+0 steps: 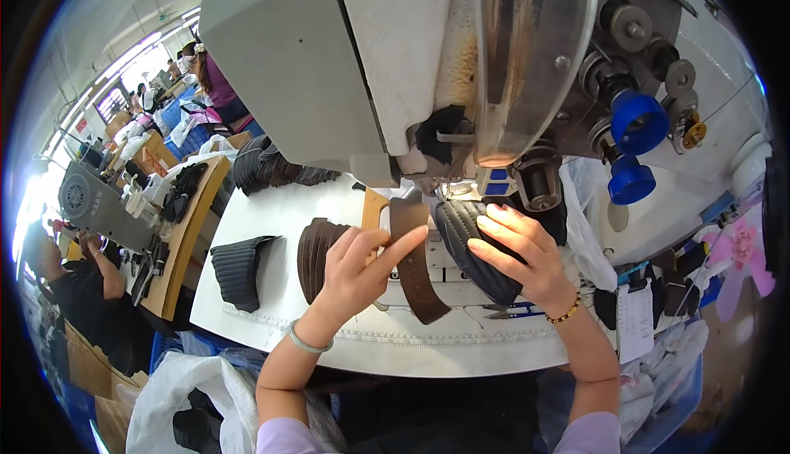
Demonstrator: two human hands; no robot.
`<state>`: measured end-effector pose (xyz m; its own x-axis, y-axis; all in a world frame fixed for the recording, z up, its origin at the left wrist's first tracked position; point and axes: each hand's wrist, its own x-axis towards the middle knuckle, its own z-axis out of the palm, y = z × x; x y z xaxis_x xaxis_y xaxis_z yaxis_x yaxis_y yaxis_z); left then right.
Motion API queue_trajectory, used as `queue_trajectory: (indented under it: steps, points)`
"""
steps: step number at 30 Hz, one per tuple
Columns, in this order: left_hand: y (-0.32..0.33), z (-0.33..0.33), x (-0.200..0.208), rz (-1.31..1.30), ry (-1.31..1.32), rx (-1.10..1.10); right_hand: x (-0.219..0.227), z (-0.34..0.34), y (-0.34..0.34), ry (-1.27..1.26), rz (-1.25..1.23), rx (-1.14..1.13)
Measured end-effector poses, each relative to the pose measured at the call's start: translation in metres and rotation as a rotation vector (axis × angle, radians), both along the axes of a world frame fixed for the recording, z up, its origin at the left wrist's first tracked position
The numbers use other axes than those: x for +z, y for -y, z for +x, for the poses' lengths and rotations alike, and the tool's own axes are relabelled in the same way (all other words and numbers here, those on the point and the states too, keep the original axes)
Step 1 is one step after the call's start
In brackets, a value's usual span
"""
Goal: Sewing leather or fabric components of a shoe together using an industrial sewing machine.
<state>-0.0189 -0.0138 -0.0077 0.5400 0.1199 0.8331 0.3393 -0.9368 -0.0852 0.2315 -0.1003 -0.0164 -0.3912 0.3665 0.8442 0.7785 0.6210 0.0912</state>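
Note:
My left hand (358,265) is closed, its thumb laid across a curved dark brown strip (421,289) that looks like leather. The strip hangs down in front of the sewing machine (481,67). My right hand (522,252) grips a black ribbed, padded piece (473,252) by its right side, fingers on top. That piece lies under the machine head, beside the lit needle area, its far end close to the presser parts. Left of my left hand rest a stack of brown ribbed pieces (317,252) and a black ribbed piece (244,269).
Several dark ribbed pieces (267,166) are piled at the table's far left. Blue-handled snips (518,312) lie near my right wrist on the white table (461,359). Blue knobs (638,121) jut out at right. Another person (90,289) sits at the left.

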Motion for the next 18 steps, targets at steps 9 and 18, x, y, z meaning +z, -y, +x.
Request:
queue_trajectory:
  steps: [9,18]
  points:
    - [0.005,0.019,-0.001,0.2,0.033,-0.087,-0.01,-0.001,-0.002,0.016,0.058,-0.013]
    - [0.007,0.019,0.004,0.075,-0.09,-0.113,-0.011,0.0,-0.002,0.009,0.056,-0.012]
